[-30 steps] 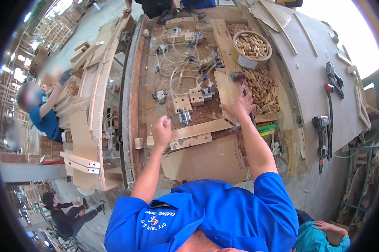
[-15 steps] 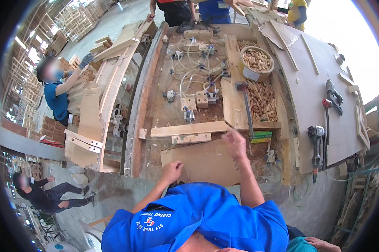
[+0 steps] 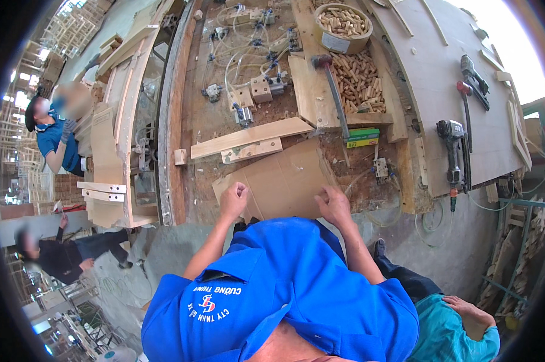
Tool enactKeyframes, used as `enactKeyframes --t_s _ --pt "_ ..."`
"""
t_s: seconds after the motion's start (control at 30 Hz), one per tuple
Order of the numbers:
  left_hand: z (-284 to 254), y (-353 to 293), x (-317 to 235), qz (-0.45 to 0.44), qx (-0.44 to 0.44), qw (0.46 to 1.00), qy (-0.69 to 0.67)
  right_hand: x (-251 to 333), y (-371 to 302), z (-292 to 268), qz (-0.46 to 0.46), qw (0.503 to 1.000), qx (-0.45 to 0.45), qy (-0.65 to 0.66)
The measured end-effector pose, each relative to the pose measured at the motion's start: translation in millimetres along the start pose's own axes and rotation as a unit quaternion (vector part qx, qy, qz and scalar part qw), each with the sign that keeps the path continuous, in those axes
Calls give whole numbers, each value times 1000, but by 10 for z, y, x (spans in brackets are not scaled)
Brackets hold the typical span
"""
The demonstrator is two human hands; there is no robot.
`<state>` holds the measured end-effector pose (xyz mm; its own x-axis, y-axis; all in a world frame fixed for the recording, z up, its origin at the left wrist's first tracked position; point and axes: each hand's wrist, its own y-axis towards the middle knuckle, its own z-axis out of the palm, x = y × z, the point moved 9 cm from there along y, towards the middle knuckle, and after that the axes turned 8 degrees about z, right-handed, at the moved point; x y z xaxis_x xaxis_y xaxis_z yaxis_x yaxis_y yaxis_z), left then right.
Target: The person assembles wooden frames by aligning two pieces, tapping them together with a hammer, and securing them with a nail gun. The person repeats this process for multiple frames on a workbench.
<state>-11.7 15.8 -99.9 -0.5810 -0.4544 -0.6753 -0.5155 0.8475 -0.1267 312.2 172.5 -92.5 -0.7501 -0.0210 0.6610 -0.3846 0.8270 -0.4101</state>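
My left hand [image 3: 233, 201] is over the left part of a flat sheet of brown cardboard [image 3: 282, 180] at the bench's near edge. Its fingers are curled together; anything in them is too small to make out. Over the sheet's right side is my right hand [image 3: 334, 205], fingers bent but apart, with nothing visible in them. Just beyond the cardboard lies a pale wooden strip [image 3: 248, 138] with an angled right end, against a shorter wooden block [image 3: 252, 151]. Neither hand touches the wood.
Beyond sit pneumatic cylinders with clear tubes [image 3: 242, 114], a hammer [image 3: 332, 90], a green-yellow box [image 3: 362, 137] and wooden dowels [image 3: 360, 81], some in a round tub [image 3: 343, 30]. Nail guns [image 3: 451, 148] lie on the right-hand board. A person in teal [image 3: 453, 329] is close behind at right.
My right hand has drawn back from the strip's right end to the cardboard, its fingers loosening. The view has shifted, and the person in teal shows more.
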Motion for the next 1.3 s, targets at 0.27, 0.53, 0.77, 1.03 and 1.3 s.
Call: enactKeyframes --t_s 0.27,0.53,0.77,1.03,1.3 --pt "-145 -124 111 1 8 1000 -16 58 113 -137 17 993 -69 -98" --pt "-299 -334 332 -38 0 999 5 77 185 -9 59 983 -25 -171" --pt "-291 -261 371 -47 -55 997 11 64 277 27 104 981 -23 -162" --pt "-300 -231 393 -63 -70 995 -33 61 283 40 111 979 -19 -172" --pt "-376 -188 389 -79 -53 995 0 174 331 5 101 975 19 -197"
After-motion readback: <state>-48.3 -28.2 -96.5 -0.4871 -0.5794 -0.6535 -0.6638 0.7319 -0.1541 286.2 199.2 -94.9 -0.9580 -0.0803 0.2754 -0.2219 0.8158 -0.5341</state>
